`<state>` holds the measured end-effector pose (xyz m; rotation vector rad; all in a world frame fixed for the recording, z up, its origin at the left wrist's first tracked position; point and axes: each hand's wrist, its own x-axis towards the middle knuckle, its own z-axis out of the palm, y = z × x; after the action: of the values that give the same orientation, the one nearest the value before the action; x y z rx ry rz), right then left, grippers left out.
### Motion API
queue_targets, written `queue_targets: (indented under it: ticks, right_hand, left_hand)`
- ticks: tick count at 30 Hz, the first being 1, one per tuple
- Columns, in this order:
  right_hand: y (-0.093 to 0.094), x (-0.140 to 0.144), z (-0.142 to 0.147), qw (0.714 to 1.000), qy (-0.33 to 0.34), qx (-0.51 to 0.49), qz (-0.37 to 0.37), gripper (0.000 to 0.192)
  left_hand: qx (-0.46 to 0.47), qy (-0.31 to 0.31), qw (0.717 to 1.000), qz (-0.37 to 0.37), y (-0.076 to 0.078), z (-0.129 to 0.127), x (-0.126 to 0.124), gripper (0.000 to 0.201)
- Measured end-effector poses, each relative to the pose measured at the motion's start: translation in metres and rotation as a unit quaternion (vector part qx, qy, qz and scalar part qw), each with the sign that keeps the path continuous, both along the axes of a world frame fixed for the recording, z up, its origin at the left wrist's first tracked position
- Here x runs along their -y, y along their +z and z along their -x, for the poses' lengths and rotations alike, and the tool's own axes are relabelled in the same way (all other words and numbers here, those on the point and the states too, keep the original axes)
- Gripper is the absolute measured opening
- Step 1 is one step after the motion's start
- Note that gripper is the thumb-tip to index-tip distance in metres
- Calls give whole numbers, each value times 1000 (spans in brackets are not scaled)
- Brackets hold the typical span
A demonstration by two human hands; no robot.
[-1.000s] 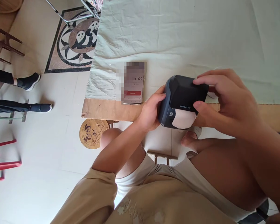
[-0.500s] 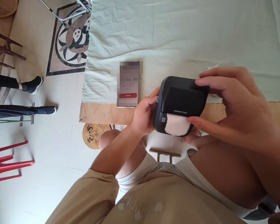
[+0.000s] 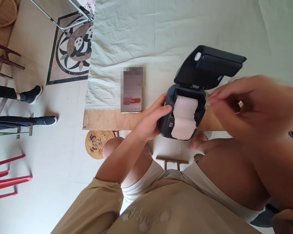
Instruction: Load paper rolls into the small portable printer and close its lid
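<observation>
Left hand [image 3: 150,122] is gripping the left side of the small black printer [image 3: 183,113], which is sitting at the near edge of the bench [image 3: 102,118], partly overhanging it. The printer's lid [image 3: 210,66] is standing open, tilted back, exposing the white paper roll [image 3: 185,117]. Right hand [image 3: 256,107], blurred, is hovering just right of the printer with fingers spread, gripping nothing. A phone [image 3: 132,91] is lying left of the left hand on the pale cloth [image 3: 161,32]; beyond both hands the cloth is lying bare.

Beige short-sleeved shirt [image 3: 146,211] worn, faded pale print seen on chest; white shorts [image 3: 161,182] worn beneath; forearms, hands, knees left bare.
</observation>
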<state>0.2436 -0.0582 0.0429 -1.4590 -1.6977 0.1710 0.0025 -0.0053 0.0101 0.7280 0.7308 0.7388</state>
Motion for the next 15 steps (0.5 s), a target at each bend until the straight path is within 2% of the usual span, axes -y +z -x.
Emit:
queue_targets:
  ticks: [2, 4, 8, 12, 15]
  right_hand:
    - [-2, 1, -3, 993, 35, 113, -15, 16]
    - [-3, 4, -4, 980, 52, 190, 4, 22]
    - [-3, 12, 0, 972, 36, 224, 65, 32]
    - [-10, 12, -6, 965, 66, 247, 63, 31]
    - [-19, 7, -11, 973, 62, 213, 64, 27]
  left_hand:
    - [-7, -14, 1000, -6, 1, 1, 2, 74]
    - [-12, -21, 1000, -12, 1, 1, 3, 74]
    - [-21, -22, 999, -18, 0, 1, 2, 78]
    - [-29, -25, 999, -21, -1, 1, 0, 71]
    - [-32, -26, 999, -23, 0, 1, 1, 64]
